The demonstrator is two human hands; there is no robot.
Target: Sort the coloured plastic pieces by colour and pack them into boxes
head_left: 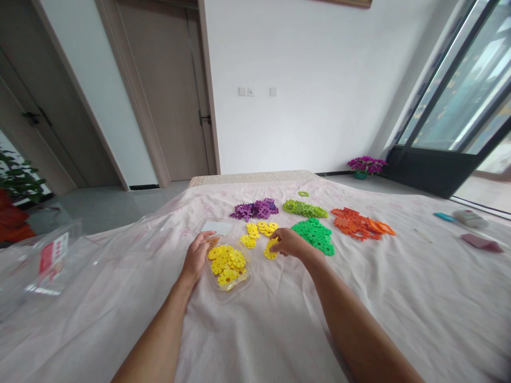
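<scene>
My left hand [196, 256] grips the left rim of a clear plastic container [229, 294], which holds a heap of yellow notched plastic discs [227, 261]. Just right of the container, my right hand [290, 242] pinches a single yellow snowflake disc [270, 250] near the cloth. Several loose yellow discs [252, 230] lie between the two hands, on the far side. A pile of green discs [314, 234] sits beside my right wrist. The tips of my right fingers are partly hidden behind the hand.
Farther back are a purple pile [255, 209] and a lime-green pile [304, 208]; an orange pile [359, 223] lies to the right. Clear plastic packaging [56, 260] is at the left. A pink item [481, 242] rests far right on the pale bedsheet [255, 340].
</scene>
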